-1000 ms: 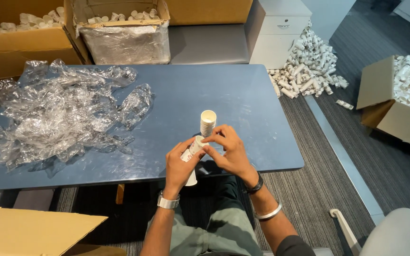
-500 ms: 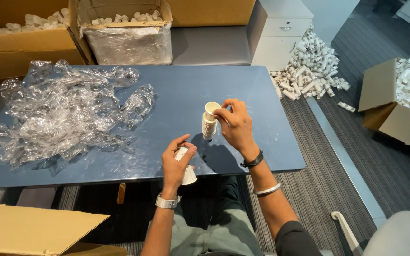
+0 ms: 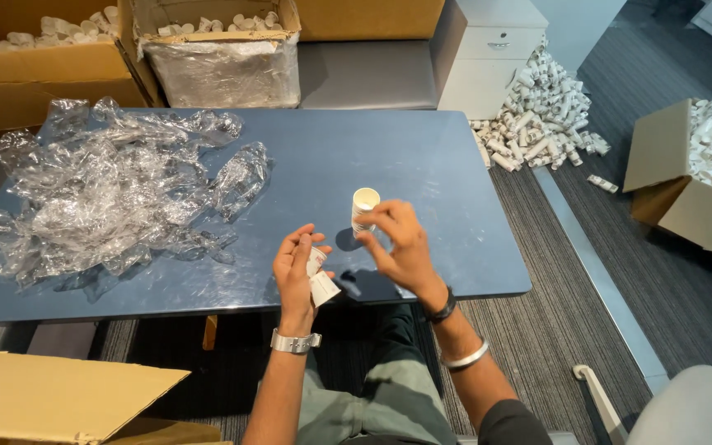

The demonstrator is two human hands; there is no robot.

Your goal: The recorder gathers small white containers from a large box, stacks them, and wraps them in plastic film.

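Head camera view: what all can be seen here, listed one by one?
Paper cups: small stack, white, in right hand above table.
Paper cups: few, white, in left hand.
Table: one, blue, centre.
Plastic wrap: crumpled heap, clear, table's left.
Cardboard boxes: two, brown, holding cups, behind table.
Cabinet: one, white, far right.
Cup pile: many, white, floor.
Open box: one, brown, right.
Left hand; right hand.

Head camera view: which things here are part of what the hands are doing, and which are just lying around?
In hand:
left hand with small white tubes
right hand at upright white tube

Lying about:
clear plastic wrap
cardboard boxes
tube pile on floor
white cabinet
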